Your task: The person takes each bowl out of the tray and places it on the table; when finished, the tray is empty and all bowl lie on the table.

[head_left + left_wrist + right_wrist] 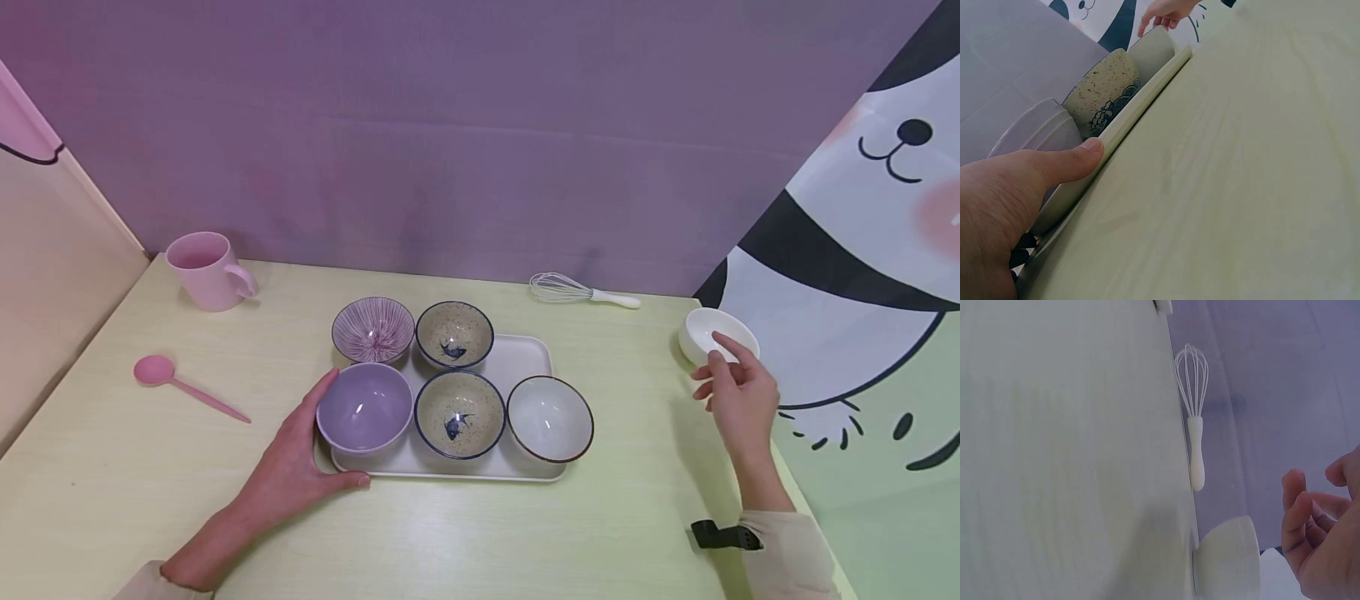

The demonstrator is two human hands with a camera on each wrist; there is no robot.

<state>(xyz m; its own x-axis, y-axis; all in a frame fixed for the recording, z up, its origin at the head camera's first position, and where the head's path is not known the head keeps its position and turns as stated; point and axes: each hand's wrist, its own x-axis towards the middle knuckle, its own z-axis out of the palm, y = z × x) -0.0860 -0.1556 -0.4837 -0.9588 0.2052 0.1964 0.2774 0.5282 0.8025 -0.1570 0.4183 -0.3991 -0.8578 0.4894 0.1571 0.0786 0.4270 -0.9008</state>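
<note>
Fingers of the left hand grasp the near-left corner of a white rectangular tray, bearing a glossy lavender bowl, on the pale yellow table; the right hand, released and loosely bent, hovers beside a small round white bowl.

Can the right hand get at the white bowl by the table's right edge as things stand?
Likely yes: the right hand looks empty and is right by the white bowl, with nothing visible standing between them.
</note>
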